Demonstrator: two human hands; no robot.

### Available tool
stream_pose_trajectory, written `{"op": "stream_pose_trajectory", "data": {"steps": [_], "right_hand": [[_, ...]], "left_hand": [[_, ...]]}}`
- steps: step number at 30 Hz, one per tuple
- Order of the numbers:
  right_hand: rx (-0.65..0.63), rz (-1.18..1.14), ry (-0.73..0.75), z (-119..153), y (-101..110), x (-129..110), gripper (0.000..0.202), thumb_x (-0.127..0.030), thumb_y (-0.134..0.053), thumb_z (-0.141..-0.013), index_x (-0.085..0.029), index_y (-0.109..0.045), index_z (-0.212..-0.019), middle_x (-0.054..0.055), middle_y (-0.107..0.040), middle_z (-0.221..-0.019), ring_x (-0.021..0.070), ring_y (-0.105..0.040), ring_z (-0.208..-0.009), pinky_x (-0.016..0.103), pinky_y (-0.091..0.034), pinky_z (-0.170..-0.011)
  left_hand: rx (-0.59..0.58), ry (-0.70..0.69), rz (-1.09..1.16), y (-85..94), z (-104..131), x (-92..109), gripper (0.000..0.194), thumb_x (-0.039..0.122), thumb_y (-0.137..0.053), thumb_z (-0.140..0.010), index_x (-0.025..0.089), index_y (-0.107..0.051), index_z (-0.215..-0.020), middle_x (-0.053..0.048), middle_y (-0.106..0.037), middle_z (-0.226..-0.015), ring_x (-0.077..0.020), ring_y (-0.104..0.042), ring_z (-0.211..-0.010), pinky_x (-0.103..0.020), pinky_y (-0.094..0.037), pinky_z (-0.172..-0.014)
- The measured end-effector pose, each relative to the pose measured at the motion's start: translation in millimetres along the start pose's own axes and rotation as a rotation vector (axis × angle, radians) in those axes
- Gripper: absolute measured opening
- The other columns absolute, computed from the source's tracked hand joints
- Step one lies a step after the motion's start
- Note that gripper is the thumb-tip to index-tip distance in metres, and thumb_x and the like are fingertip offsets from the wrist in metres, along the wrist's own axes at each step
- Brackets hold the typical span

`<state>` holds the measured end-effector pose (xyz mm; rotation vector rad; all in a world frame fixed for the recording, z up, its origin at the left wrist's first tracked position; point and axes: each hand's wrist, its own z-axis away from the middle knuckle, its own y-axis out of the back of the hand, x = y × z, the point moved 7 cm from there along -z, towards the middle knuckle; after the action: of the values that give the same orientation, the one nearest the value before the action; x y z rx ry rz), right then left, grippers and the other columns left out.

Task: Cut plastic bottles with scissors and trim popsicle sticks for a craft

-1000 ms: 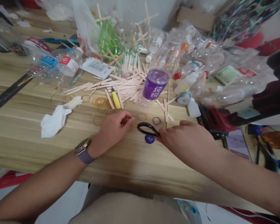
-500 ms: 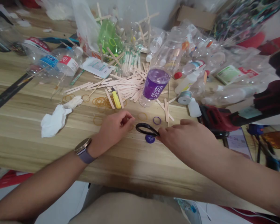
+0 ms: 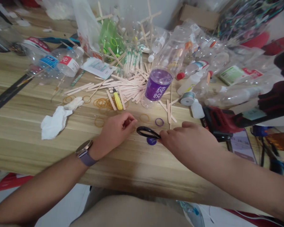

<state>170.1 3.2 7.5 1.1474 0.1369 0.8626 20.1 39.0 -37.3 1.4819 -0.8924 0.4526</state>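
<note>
My right hand (image 3: pixel 189 138) is closed around a black looped handle (image 3: pixel 146 130), like one on a pair of scissors; the rest of that item is hidden in the fingers. Just beneath the loop, a purple bottle cap (image 3: pixel 151 141) lies on the table, partly covered. To its left, my left hand (image 3: pixel 117 129) rests with curled fingers, thumb and forefinger together; anything pinched there is too small to make out. A tan rubber band (image 3: pixel 144 118) and a purple ring (image 3: pixel 159 122) lie between and beyond the hands. Behind them stands a cut clear bottle with a purple label (image 3: pixel 158 85).
Popsicle sticks (image 3: pixel 130 85) are heaped behind my hands, near a yellow-handled screwdriver (image 3: pixel 117 100) and rubber bands (image 3: pixel 103 102). White gloves (image 3: pixel 54 123) lie left. Plastic bottles (image 3: pixel 232 94) crowd the back right, beside a red and black power tool (image 3: pixel 223 121).
The black loop has shifted slightly left and down, over more of the purple cap. My left hand has hardly moved.
</note>
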Motion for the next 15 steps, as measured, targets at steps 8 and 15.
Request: {"op": "stream_pose_trajectory", "data": {"steps": [8, 15], "right_hand": [[0.001, -0.005, -0.006, 0.7, 3.1, -0.4, 0.021, -0.001, -0.053, -0.085, -0.017, -0.065, -0.08, 0.007, -0.073, -0.069, 0.0236, -0.072, -0.065, 0.032, -0.037, -0.059], [-0.044, -0.007, -0.016, -0.5, 2.9, -0.3, 0.021, -0.001, -0.054, -0.084, -0.017, -0.066, -0.08, 0.007, -0.074, -0.071, 0.0241, -0.072, -0.068, 0.032, -0.04, -0.061]], "left_hand": [[-0.006, 0.009, 0.005, 0.1, -0.5, -1.3, 0.023, 0.04, -0.054, -0.091, 0.02, -0.065, -0.085, 0.001, -0.07, -0.071, -0.0142, -0.061, -0.061, -0.026, -0.042, -0.057], [-0.01, -0.01, 0.026, 0.2, 0.1, 0.3, 0.021, 0.037, -0.054, -0.091, 0.019, -0.064, -0.085, 0.0, -0.07, -0.072, -0.0141, -0.061, -0.062, -0.026, -0.042, -0.058]]}}
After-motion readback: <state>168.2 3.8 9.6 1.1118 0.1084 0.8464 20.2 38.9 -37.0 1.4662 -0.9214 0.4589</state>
